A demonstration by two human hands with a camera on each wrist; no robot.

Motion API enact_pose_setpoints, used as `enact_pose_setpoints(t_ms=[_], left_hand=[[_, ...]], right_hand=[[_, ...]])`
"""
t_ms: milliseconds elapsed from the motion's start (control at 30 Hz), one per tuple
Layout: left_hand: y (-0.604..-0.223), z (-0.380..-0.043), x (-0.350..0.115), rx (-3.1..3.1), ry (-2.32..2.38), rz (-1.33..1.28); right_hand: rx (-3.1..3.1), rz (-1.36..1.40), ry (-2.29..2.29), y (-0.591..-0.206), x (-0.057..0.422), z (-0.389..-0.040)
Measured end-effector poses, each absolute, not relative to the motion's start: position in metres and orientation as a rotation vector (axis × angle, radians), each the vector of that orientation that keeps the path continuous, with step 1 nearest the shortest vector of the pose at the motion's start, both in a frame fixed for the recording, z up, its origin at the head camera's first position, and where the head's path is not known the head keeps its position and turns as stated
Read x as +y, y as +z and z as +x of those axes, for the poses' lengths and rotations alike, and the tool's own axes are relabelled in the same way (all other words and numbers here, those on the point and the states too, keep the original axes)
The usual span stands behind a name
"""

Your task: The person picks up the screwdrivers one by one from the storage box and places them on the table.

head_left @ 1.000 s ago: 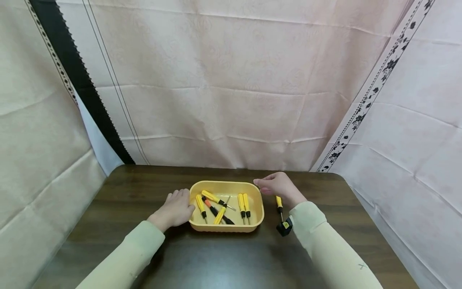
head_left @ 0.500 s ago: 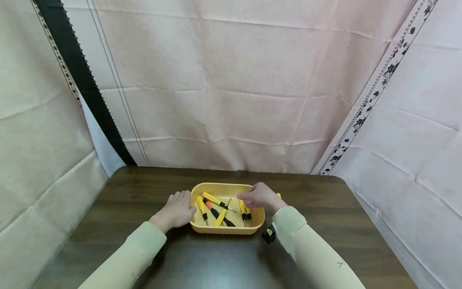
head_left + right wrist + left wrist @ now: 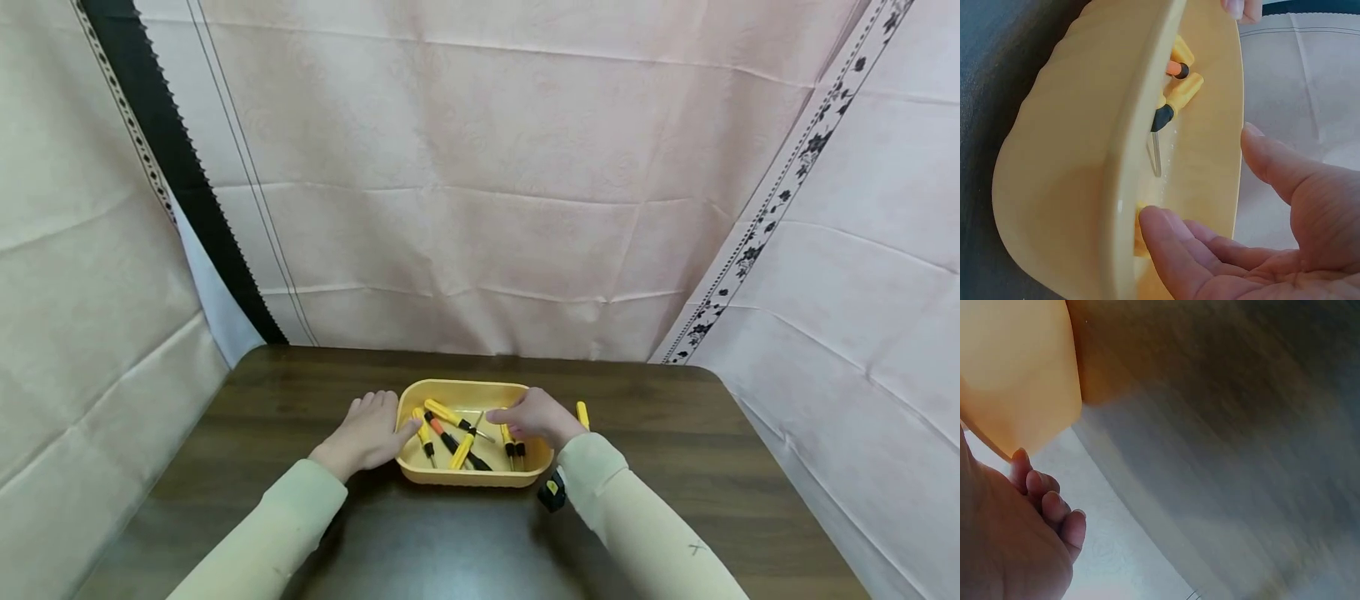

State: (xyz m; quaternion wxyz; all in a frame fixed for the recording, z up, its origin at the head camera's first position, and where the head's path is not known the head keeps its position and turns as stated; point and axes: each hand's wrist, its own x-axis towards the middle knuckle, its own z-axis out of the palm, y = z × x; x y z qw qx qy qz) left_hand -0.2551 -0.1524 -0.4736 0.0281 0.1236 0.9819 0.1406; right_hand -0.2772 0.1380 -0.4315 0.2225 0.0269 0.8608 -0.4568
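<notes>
A yellow plastic tray (image 3: 480,478) on the table holds several yellow-handled screwdrivers (image 3: 462,450) and one orange-and-black handle (image 3: 444,432). My left hand (image 3: 363,437) grips the tray's left end, thumb over the rim; in the left wrist view its other fingers (image 3: 1054,509) lie outside, loosely bent. Over the tray's right end reaches my right hand (image 3: 538,418). Its thumb and fingers stand apart in the right wrist view, the fingertips (image 3: 1154,222) just above a yellow handle (image 3: 1141,244) mostly hidden by the tray wall. Nothing shows between them.
Right of the tray, another yellow screwdriver handle (image 3: 582,414) lies on the dark wooden table (image 3: 300,400), partly behind my right wrist. A black wrist camera (image 3: 553,492) hangs under that wrist. Pale cloth (image 3: 480,208) hangs behind and beside the table.
My right hand has moved left from beside the tray's right rim to over the screwdrivers inside. The left thumb reaches slightly farther into the tray. The screwdrivers lie much as before.
</notes>
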Motion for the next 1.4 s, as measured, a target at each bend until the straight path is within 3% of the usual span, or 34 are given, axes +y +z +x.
enact_pose_setpoints(t_ms=[767, 1033, 1400], left_hand=[[-0.476, -0.256, -0.156, 3.013, 0.352, 0.445], [-0.476, -0.254, -0.15, 2.958, 0.396, 0.397], [-0.478, -0.252, -0.151, 2.936, 0.411, 0.373]], right_hand=[[2.572, 0.096, -1.092, -0.45, 0.124, -0.286], [2.847, -0.097, -0.817, -0.462, 0.117, -0.287], [2.87, -0.189, -0.877, -0.476, 0.113, -0.285]])
